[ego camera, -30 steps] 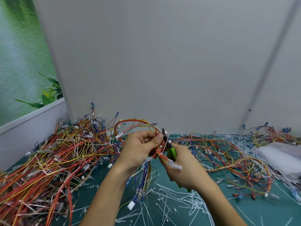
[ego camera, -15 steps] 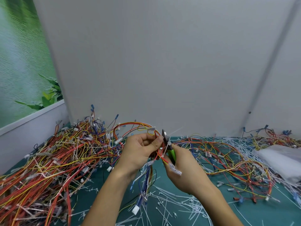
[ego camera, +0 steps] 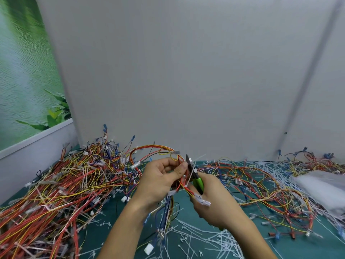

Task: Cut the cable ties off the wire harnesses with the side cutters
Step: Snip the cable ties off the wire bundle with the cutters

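**Slight downward drift; tie tail shows more clearly**

The left hand [ego camera: 158,181] and right hand [ego camera: 216,206] sit a little lower in view than a second ago. The foot of the wall [ego camera: 242,154] sits lower too, so the head appears to have tipped up slightly. The white plug [ego camera: 148,249] dangling from the wire harness [ego camera: 155,146] has swung a touch lower and to the left, close to the bottom edge of the view. The clear connector [ego camera: 203,200] beside the right hand has sagged a little. The cable tie [ego camera: 190,174], earlier only a faint line, now shows plainly as a white tail crossing the side cutters [ego camera: 197,181], and more of their green grip is bared.
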`<state>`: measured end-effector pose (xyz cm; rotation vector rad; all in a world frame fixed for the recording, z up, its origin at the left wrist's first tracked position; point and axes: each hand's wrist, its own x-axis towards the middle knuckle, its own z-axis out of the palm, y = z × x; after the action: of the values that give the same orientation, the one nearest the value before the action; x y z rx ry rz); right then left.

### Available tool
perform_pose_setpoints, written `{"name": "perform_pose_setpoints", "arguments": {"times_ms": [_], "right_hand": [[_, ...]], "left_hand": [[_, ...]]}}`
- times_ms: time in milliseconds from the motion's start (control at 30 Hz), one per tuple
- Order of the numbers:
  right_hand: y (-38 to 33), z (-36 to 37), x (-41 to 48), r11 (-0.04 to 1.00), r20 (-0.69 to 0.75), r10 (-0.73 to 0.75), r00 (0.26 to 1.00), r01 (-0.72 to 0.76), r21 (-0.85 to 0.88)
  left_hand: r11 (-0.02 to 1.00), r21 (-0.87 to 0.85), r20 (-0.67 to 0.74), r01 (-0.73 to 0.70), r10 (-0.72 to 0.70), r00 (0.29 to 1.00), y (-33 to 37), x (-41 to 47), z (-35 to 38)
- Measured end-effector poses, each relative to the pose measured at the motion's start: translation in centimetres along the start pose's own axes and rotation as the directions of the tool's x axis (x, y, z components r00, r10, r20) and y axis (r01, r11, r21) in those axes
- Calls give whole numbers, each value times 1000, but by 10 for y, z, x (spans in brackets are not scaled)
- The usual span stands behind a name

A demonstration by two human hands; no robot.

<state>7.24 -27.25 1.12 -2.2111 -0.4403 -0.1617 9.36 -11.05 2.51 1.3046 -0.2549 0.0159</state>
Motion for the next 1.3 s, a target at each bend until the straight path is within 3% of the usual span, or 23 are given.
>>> {"name": "perform_pose_setpoints", "arguments": {"times_ms": [567,1300], "right_hand": [[-3,2,0,997,-11,25,1000,-24,75],[4,10,3,998,-49,-27,998,30,49]], "left_hand": [[1000,-2,4,10,-10,1000,1,-1,1],[999,8,-8,42,-42,999,5,1,-2]]}}
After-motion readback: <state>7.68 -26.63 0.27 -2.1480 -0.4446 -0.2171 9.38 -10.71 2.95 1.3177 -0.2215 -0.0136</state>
